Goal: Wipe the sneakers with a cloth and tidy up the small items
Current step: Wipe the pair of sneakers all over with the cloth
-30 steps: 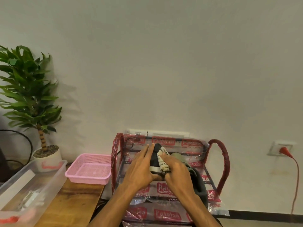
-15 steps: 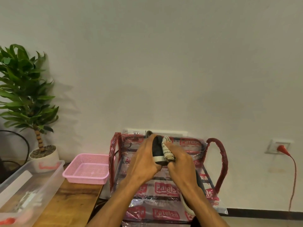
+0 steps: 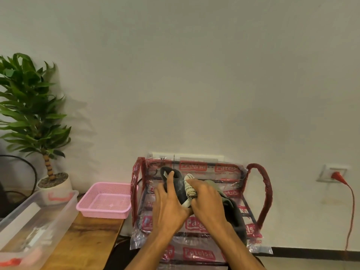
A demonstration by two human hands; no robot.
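Note:
A dark sneaker (image 3: 176,183) is held up over a plastic-wrapped shoe rack (image 3: 261,184). My left hand (image 3: 168,203) grips the sneaker from the left, fingers over its upper. My right hand (image 3: 207,199) holds a bunched cream cloth (image 3: 190,187) with dark stitching against the sneaker's side. A second dark sneaker (image 3: 233,213) with a greenish lining lies on the rack behind my right hand, mostly hidden.
A pink mesh basket (image 3: 104,200) sits on the wooden table (image 3: 85,242) left of the rack. A clear plastic bin (image 3: 37,227) holds small items at the near left. A potted plant (image 3: 33,117) stands behind it. A red plug and cord (image 3: 339,176) hang at the wall socket, right.
The sneaker was raised and is now lower again, its top tilted left. My right hand with the cloth has slid down along the sneaker's side.

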